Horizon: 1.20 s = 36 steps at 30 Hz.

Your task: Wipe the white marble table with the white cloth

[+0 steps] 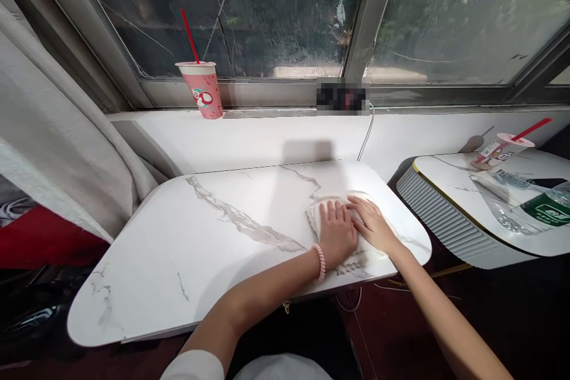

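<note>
Both hands are laid flat on a cloth (342, 231) at about 4 o'clock on the table (200, 249), near its right edge. The left hand (336, 231) is spread palm-down, fingers straight and together, pressing rather than gripping; a pink band (319, 262) is worn at its wrist. The right hand (371, 224) is set just beside it at 3 o'clock, also flat, fingers extended and touching the left fingertips; nothing is held by either. The cloth is seen as pale, textured and folded, mostly covered by the hands, with its edges showing at 12 and 6 o'clock.

The step is judged to be a pressing or wiping of the marble top with the cloth. For a further stroke, steady downward pressure would be needed, and care at the near right edge, off which the cloth could be pushed.

The rest of the top, toward 9 and 10 o'clock, is seen bare, so nothing is in the way there. At 2 o'clock a second table (467, 231) is seen, with a cup (499, 153) and bottles (534, 205). Farther off, at 11 o'clock, a pink cup (203, 90) with a red straw is stood on the sill (267, 136), and a cable (366, 133) is hung down from it behind the table.
</note>
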Available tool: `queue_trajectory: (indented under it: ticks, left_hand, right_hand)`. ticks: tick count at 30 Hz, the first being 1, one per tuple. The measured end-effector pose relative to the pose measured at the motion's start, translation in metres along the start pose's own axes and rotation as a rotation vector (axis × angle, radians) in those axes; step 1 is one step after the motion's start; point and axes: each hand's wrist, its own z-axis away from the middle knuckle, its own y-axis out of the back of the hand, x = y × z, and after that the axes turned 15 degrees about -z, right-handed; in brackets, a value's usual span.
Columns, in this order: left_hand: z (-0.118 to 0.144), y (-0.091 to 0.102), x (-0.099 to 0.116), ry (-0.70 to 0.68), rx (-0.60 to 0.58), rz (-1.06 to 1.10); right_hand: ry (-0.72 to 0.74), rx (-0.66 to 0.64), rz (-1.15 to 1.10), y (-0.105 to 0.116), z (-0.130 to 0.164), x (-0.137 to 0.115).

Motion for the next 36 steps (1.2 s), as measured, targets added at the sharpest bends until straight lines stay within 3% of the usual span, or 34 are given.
queue_trajectory:
  ticks: [7,13,17,24,36]
  left_hand:
    - [0.015,0.010,0.030,-0.052,0.032,0.029]
    - [0.004,0.012,0.058,-0.063,0.098,0.089]
    - [-0.003,0.012,0.064,-0.070,0.117,0.115]
    - [-0.035,-0.002,0.057,-0.048,0.112,0.156]
    - [-0.120,-0.037,0.030,0.034,0.113,0.213]
  right_hand:
    - [-0.054,0.047,-0.002,0.017,0.037,-0.001]
    - [-0.077,0.104,-0.053,0.041,0.054,0.024]
    - [-0.078,0.120,-0.040,0.048,0.055,0.038]
    - [-0.100,0.118,0.037,0.049,0.028,0.053]
    - [-0.083,0.148,0.077,0.044,-0.057,0.108]
